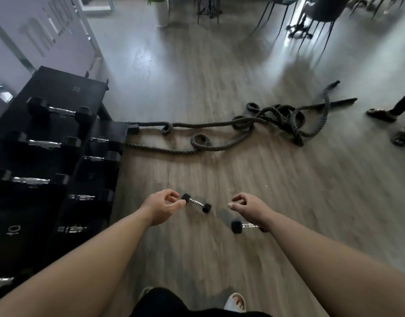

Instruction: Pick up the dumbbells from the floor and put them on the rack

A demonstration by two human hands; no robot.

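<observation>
Here both empty hands, left hand [161,205] and right hand [249,205], hover over two floor dumbbells [196,202].

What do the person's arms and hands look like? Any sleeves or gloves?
Both arms are bare all the way down, with no sleeves in sight. The left hand and right hand wear no gloves, and no rings, watch or bracelets show.
</observation>
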